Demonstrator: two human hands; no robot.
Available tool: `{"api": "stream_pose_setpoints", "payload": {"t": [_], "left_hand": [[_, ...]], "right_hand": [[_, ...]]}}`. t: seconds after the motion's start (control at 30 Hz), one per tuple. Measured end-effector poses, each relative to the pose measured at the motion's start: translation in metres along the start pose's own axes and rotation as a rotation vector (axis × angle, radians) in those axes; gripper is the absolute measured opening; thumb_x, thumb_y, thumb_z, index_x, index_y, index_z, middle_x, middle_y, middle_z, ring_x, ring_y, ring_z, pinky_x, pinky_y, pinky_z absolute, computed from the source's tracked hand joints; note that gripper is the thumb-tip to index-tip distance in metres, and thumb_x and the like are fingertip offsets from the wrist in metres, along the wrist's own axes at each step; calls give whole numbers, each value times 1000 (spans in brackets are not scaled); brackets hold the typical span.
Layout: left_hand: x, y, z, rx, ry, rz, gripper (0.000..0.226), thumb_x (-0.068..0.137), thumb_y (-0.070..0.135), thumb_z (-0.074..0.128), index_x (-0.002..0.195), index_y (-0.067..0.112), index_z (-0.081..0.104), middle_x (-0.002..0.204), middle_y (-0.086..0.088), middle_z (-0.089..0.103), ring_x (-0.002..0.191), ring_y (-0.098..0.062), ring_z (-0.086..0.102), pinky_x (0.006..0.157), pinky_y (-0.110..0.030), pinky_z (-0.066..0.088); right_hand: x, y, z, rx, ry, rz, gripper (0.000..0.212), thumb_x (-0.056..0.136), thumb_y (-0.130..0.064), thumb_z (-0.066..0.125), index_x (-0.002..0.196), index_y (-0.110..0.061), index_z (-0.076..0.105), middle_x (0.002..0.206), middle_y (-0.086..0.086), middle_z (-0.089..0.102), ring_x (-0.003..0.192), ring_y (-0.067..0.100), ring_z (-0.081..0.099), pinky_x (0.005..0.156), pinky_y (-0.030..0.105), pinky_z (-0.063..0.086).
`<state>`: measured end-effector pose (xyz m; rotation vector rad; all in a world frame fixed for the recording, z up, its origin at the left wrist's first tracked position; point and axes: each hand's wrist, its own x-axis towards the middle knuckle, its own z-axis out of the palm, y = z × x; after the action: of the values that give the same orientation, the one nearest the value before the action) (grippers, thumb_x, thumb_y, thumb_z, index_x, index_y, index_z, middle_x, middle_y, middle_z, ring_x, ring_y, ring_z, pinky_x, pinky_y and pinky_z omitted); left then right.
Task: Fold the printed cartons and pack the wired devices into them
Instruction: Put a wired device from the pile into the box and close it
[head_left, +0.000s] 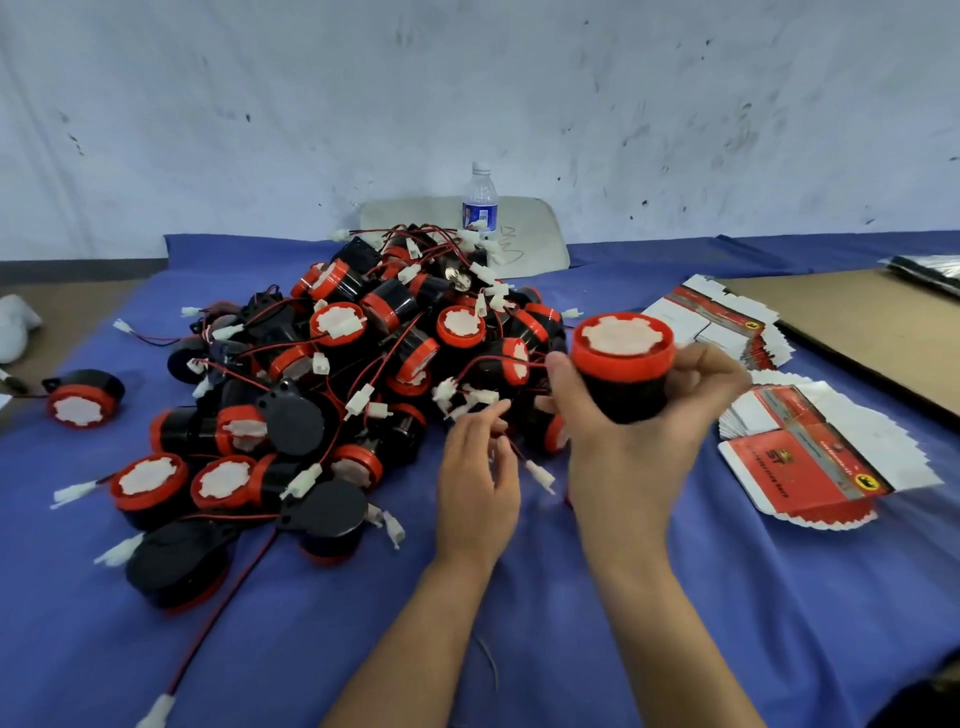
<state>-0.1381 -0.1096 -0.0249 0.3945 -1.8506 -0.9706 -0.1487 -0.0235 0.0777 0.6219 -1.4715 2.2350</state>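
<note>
Right now your right grip (623, 447) is curled round one wired device (623, 358), red cap up, held just above the pile (322, 374). Your left grip (475, 483) pinches a thin red wire (514, 451) near its white connector (540, 475). Ease that lead out of the tangle without yanking and gather it against the body. The flat cartons (810, 467) lie to your right on the desk (727, 597), still unfolded.
</note>
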Motion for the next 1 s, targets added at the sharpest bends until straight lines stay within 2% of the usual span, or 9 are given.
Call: {"api": "stream_pose_setpoints", "payload": {"t": [0.13, 0.27, 0.4, 0.53, 0.6, 0.7, 0.77, 0.87, 1.0], "left_hand": [[-4, 0, -3, -112, 68, 11, 38, 99, 25, 40, 135, 38, 38, 92, 11, 61, 77, -3, 59, 71, -15, 46], [-13, 17, -2, -198, -14, 183, 52, 99, 49, 40, 147, 36, 24, 112, 25, 60, 95, 4, 62, 78, -14, 48], [-12, 15, -6, -250, 28, 148, 73, 89, 56, 55, 145, 20, 26, 130, 24, 52, 116, 3, 54, 93, -15, 43], [-5, 19, -9, -286, 150, 64, 68, 76, 57, 70, 130, 31, 37, 119, 24, 57, 105, 2, 59, 87, -12, 45], [-5, 21, -8, -287, 189, 89, 64, 77, 55, 71, 126, 32, 38, 123, 32, 52, 110, 7, 55, 89, -9, 42], [-5, 19, -5, -265, 132, 128, 65, 74, 50, 75, 128, 42, 40, 130, 31, 49, 116, 5, 54, 90, -18, 49], [-2, 19, -3, -265, 57, 117, 67, 71, 45, 78, 128, 34, 46, 135, 18, 52, 119, -5, 56, 91, -33, 53], [-5, 20, 1, -207, 48, 253, 61, 78, 42, 74, 125, 23, 39, 147, 10, 35, 131, -7, 44, 96, -18, 45], [-11, 18, 0, -196, -24, 217, 65, 80, 40, 73, 131, 31, 33, 141, 1, 43, 124, -9, 51, 92, -19, 47]], "right_hand": [[6, 19, -11, -64, 87, -238, 67, 71, -4, 80, 114, -23, 33, 115, -12, 40, 107, -9, 47, 93, 11, 39], [-17, 42, -14, -199, -211, -203, 52, 90, -33, 56, 136, -21, 34, 133, -4, 39, 128, 7, 39, 107, 23, 32], [-33, 53, -18, -150, -338, -225, 48, 103, -40, 30, 113, -3, 60, 123, 10, 51, 120, 14, 48, 101, 23, 36], [-30, 51, -18, -39, -331, -37, 39, 97, -34, 43, 90, -4, 67, 126, 2, 53, 121, 13, 54, 96, 24, 43], [-21, 44, -17, 72, -367, 116, 28, 90, -33, 51, 98, -9, 64, 130, 4, 56, 118, 5, 56, 91, 17, 46], [0, 33, -17, 261, -541, 271, 44, 81, -34, 60, 124, -25, 52, 111, 2, 70, 105, 10, 65, 83, 17, 49], [13, 25, -18, 259, -647, 220, 52, 81, -27, 64, 130, -34, 47, 104, 4, 72, 101, 18, 67, 87, 23, 49], [27, 13, -26, 135, -664, 78, 42, 85, -13, 63, 122, -31, 56, 105, 2, 71, 100, 20, 65, 87, 29, 48], [37, 9, -51, -334, -654, -395, 33, 81, -30, 70, 114, -25, 65, 111, -16, 64, 103, 14, 60, 92, 24, 45]]}}
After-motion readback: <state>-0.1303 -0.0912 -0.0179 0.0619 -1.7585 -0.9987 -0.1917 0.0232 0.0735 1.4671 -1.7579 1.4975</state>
